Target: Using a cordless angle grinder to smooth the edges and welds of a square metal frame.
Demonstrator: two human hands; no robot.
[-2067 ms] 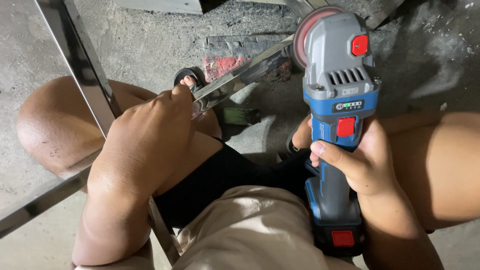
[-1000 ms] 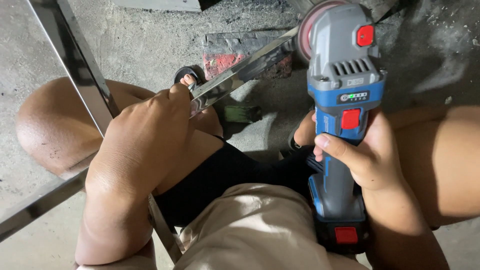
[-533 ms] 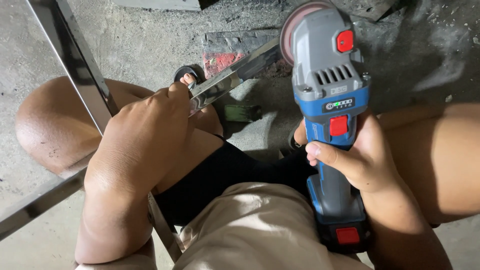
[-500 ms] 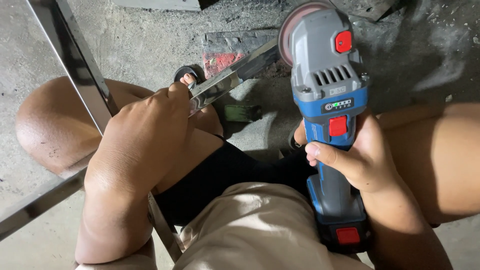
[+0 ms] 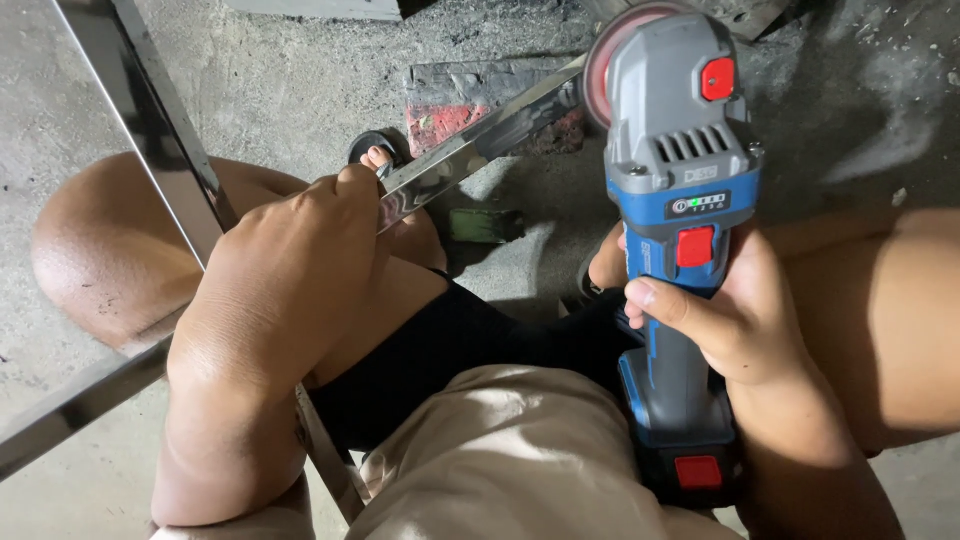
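Note:
My left hand (image 5: 285, 290) is closed around a shiny flat metal bar (image 5: 480, 150) that slants up to the right. My right hand (image 5: 735, 320) grips the body of a blue and grey cordless angle grinder (image 5: 680, 170) with red buttons. Its reddish disc (image 5: 605, 55) sits at the far end of the bar, touching or very close to it. The battery end (image 5: 695, 470) points toward me, between my bent knees.
A polished square metal tube frame (image 5: 150, 130) runs across the left, over my left knee. A red-stained brick (image 5: 460, 100) and a small green object (image 5: 485, 225) lie on the dusty concrete floor. A sandalled foot (image 5: 372, 152) shows beyond my left hand.
The grinder has shifted left, bringing the disc onto the bar's far end. My left hand and the bar have stayed put.

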